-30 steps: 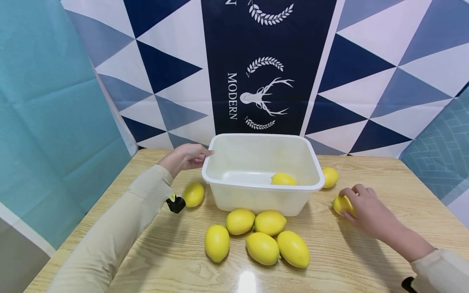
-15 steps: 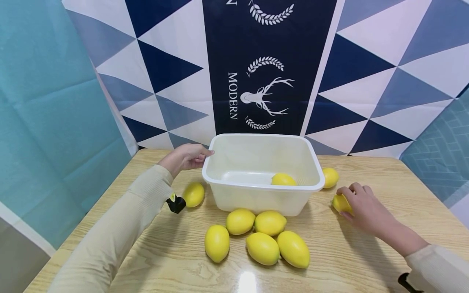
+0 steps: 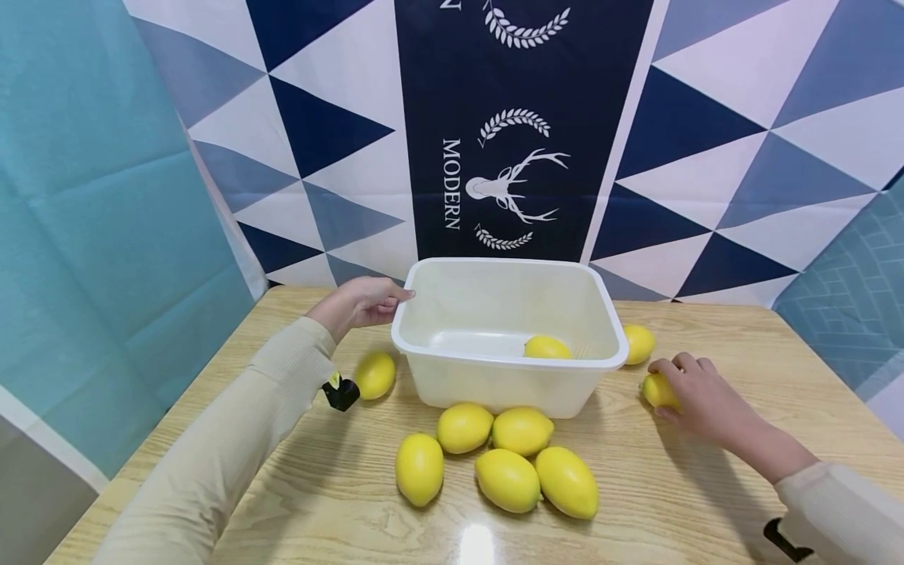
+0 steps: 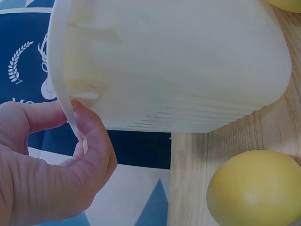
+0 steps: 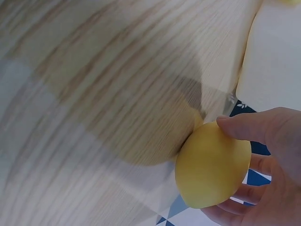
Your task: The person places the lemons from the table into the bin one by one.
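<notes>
A white plastic tub (image 3: pixel 487 384) stands on the wooden table, with one lemon (image 3: pixel 547 347) visible inside it. My left hand (image 3: pixel 363 302) pinches the tub's rim at its left end; in the left wrist view the thumb and curled fingers (image 4: pixel 96 146) close over that rim. To the right of the tub, my right hand (image 3: pixel 699 392) holds a lemon (image 3: pixel 660 391) at the tabletop. In the right wrist view, thumb and fingers lie around this lemon (image 5: pixel 211 165), which is close to or touching the wood.
Several lemons (image 3: pixel 507 480) lie in a cluster before the tub. One lemon (image 3: pixel 375 375) sits left of the tub near the left sleeve, another lemon (image 3: pixel 639 344) by its right end. A patterned cloth (image 3: pixel 523 157) hangs behind the table (image 3: pixel 339 502).
My right forearm has shifted slightly leftward, while the right hand stays at the same lemon. The left hand and tub hold their place.
</notes>
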Action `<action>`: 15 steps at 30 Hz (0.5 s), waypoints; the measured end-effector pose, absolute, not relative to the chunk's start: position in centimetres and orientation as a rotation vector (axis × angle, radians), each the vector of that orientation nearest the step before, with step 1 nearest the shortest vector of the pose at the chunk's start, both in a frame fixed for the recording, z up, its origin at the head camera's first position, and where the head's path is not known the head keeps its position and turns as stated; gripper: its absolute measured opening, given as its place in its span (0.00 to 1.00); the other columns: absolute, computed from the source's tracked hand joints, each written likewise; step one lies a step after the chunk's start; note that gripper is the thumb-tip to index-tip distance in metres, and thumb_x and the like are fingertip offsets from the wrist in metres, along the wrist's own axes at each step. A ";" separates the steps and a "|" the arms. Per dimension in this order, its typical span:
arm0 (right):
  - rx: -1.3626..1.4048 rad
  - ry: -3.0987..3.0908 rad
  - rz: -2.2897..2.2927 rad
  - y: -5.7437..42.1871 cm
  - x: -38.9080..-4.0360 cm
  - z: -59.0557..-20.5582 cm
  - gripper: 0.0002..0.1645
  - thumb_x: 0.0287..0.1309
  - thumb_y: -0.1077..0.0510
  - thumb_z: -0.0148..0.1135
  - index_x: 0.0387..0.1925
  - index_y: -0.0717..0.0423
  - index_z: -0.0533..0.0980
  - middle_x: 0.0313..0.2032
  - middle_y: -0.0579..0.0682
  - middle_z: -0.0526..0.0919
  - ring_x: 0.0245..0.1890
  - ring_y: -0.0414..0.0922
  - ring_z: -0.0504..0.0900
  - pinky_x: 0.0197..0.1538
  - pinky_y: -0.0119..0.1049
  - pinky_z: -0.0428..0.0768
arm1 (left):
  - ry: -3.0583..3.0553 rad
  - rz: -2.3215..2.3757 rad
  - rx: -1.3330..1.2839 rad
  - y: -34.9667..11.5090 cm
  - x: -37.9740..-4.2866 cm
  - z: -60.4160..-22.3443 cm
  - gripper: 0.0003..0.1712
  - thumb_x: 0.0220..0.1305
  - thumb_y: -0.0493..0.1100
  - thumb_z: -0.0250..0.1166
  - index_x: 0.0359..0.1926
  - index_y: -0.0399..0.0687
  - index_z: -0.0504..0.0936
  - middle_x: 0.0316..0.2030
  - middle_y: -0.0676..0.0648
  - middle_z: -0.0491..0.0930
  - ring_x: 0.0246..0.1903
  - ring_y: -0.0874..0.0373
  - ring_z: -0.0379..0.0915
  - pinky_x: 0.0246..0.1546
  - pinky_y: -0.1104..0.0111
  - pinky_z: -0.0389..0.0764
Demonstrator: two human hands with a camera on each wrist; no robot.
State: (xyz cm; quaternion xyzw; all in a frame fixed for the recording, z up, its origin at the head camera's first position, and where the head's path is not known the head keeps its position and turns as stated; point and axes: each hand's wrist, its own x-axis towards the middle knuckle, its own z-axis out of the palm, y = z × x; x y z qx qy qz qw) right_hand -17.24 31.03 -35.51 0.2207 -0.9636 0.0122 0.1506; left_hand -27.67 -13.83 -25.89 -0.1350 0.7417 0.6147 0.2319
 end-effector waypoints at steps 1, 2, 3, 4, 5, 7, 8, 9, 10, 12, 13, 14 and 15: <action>0.636 -2.774 0.034 31.1 -17.3 -35.5 0.31 0.35 0.60 0.78 0.43 0.64 0.73 0.33 0.62 0.75 0.30 0.53 0.70 0.33 0.47 0.73 | 2.036 1.695 -0.370 -13.8 -27.7 -25.9 0.10 0.66 0.38 0.61 0.46 0.40 0.73 0.25 0.52 0.72 0.25 0.63 0.71 0.31 0.77 0.84; 0.636 -2.781 0.035 31.1 -17.4 -35.5 0.31 0.36 0.60 0.78 0.44 0.65 0.73 0.33 0.61 0.75 0.29 0.52 0.70 0.33 0.46 0.73 | 2.035 1.698 -0.370 -13.9 -27.7 -25.9 0.10 0.66 0.38 0.61 0.45 0.40 0.73 0.24 0.52 0.72 0.25 0.63 0.72 0.31 0.77 0.84; 0.638 -2.786 0.040 31.2 -17.5 -35.5 0.31 0.36 0.60 0.78 0.43 0.65 0.73 0.33 0.61 0.75 0.29 0.52 0.70 0.32 0.45 0.72 | 2.033 1.698 -0.365 -13.9 -27.7 -25.9 0.09 0.66 0.38 0.61 0.44 0.40 0.73 0.23 0.52 0.71 0.24 0.63 0.71 0.31 0.77 0.84; 0.639 -2.792 0.047 31.3 -17.7 -35.5 0.30 0.37 0.59 0.77 0.43 0.65 0.73 0.32 0.61 0.75 0.29 0.51 0.70 0.32 0.44 0.71 | 2.032 1.699 -0.363 -13.9 -27.7 -25.9 0.08 0.66 0.38 0.60 0.43 0.40 0.73 0.23 0.53 0.71 0.24 0.64 0.70 0.31 0.77 0.84; 0.641 -2.799 0.056 31.3 -17.8 -35.4 0.30 0.38 0.59 0.77 0.43 0.66 0.73 0.32 0.60 0.75 0.28 0.50 0.69 0.31 0.42 0.71 | 2.032 1.698 -0.360 -13.9 -27.7 -25.9 0.08 0.66 0.38 0.60 0.43 0.40 0.73 0.22 0.53 0.70 0.23 0.64 0.69 0.30 0.77 0.84; 0.647 -2.814 0.072 31.5 -18.0 -35.4 0.29 0.39 0.58 0.76 0.43 0.66 0.73 0.32 0.60 0.74 0.28 0.50 0.69 0.31 0.41 0.70 | 2.032 1.695 -0.355 -14.0 -27.7 -25.9 0.08 0.66 0.39 0.60 0.43 0.40 0.73 0.21 0.53 0.69 0.23 0.64 0.68 0.30 0.77 0.84; 0.650 -2.817 0.078 31.5 -18.1 -35.4 0.29 0.39 0.58 0.76 0.43 0.66 0.73 0.32 0.60 0.74 0.28 0.49 0.70 0.30 0.40 0.70 | 2.034 1.692 -0.353 -14.0 -27.7 -25.9 0.09 0.66 0.39 0.60 0.44 0.40 0.73 0.20 0.54 0.68 0.22 0.64 0.67 0.30 0.77 0.84; 0.654 -2.824 0.083 31.6 -18.2 -35.4 0.29 0.40 0.58 0.76 0.43 0.66 0.73 0.32 0.60 0.74 0.28 0.49 0.70 0.30 0.40 0.71 | 2.035 1.689 -0.352 -14.0 -27.7 -25.9 0.10 0.67 0.39 0.60 0.45 0.39 0.73 0.20 0.54 0.67 0.22 0.64 0.66 0.31 0.77 0.83; 0.656 -2.833 0.087 31.6 -18.3 -35.3 0.29 0.40 0.58 0.76 0.43 0.66 0.73 0.32 0.60 0.74 0.28 0.49 0.70 0.30 0.40 0.71 | 2.037 1.687 -0.355 -14.0 -27.7 -25.9 0.11 0.66 0.39 0.60 0.46 0.39 0.73 0.21 0.53 0.68 0.23 0.64 0.67 0.31 0.77 0.84; 0.659 -2.851 0.090 31.7 -18.5 -35.3 0.29 0.41 0.57 0.76 0.43 0.66 0.72 0.32 0.60 0.74 0.28 0.49 0.70 0.29 0.40 0.71 | 2.039 1.685 -0.358 -13.9 -27.7 -25.9 0.13 0.66 0.39 0.60 0.49 0.39 0.72 0.21 0.53 0.69 0.23 0.64 0.67 0.32 0.77 0.84; 0.659 -2.860 0.093 31.7 -18.6 -35.3 0.29 0.41 0.57 0.76 0.44 0.66 0.72 0.32 0.60 0.74 0.27 0.49 0.69 0.29 0.39 0.71 | 2.042 1.683 -0.360 -13.9 -27.7 -25.9 0.14 0.66 0.39 0.60 0.50 0.39 0.72 0.22 0.53 0.69 0.23 0.64 0.67 0.32 0.77 0.84; 0.658 -2.869 0.097 31.8 -18.7 -35.3 0.29 0.41 0.58 0.76 0.44 0.66 0.72 0.32 0.60 0.74 0.27 0.49 0.69 0.29 0.40 0.70 | 2.043 1.681 -0.363 -13.9 -27.7 -25.9 0.15 0.66 0.39 0.60 0.50 0.39 0.72 0.22 0.53 0.69 0.24 0.64 0.68 0.32 0.77 0.84; 0.656 -2.879 0.101 31.8 -18.8 -35.3 0.30 0.41 0.58 0.76 0.44 0.66 0.72 0.31 0.60 0.74 0.27 0.49 0.69 0.29 0.40 0.70 | 2.043 1.681 -0.365 -13.9 -27.7 -25.9 0.15 0.66 0.39 0.61 0.51 0.38 0.72 0.23 0.53 0.69 0.24 0.64 0.68 0.32 0.77 0.84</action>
